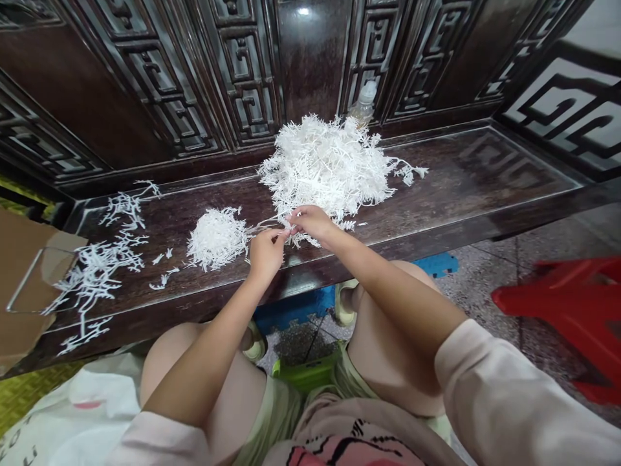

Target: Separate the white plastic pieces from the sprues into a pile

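Observation:
My left hand [266, 254] and my right hand [311, 223] meet over the dark wooden bench, fingertips pinched close together. Between them is a small white branched plastic sprig [287, 224], partly covered by my fingers. Just behind my right hand rises a large heap of white branched sprigs [330, 165]. A smaller pile of short white pieces [218, 239] lies left of my left hand. Farther left are bare white branching stems [101, 265], some over the bench edge.
A capped clear bottle [365, 103] stands behind the heap against the carved backrest [313, 65]. At the left end is a cardboard box [33, 278] with a white bag [82, 401] below. A red plastic stool [572, 304] is on the floor to the right.

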Action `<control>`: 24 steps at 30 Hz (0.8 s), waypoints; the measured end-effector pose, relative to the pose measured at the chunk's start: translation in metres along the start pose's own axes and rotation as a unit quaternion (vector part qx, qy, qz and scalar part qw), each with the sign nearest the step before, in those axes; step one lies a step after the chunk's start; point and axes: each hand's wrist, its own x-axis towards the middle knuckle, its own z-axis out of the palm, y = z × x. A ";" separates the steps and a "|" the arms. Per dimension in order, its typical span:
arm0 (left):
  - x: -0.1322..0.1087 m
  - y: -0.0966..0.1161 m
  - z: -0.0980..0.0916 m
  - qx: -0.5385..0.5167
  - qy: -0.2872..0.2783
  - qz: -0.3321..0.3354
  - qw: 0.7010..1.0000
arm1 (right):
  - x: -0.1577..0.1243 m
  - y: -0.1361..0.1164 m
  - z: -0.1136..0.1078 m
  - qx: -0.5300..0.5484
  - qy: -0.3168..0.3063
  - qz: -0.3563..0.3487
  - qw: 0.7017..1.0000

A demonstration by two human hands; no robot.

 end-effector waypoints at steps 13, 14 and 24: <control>0.005 -0.007 0.011 -0.089 -0.094 -0.043 0.991 | -0.006 -0.009 -0.006 -0.010 -0.033 0.072 0.997; 0.004 -0.006 0.011 -0.088 -0.096 -0.045 0.990 | -0.005 -0.008 -0.006 -0.009 -0.027 0.074 0.997; 0.002 0.001 0.014 -0.085 -0.041 -0.011 0.995 | 0.002 0.003 0.000 -0.013 0.105 0.052 0.993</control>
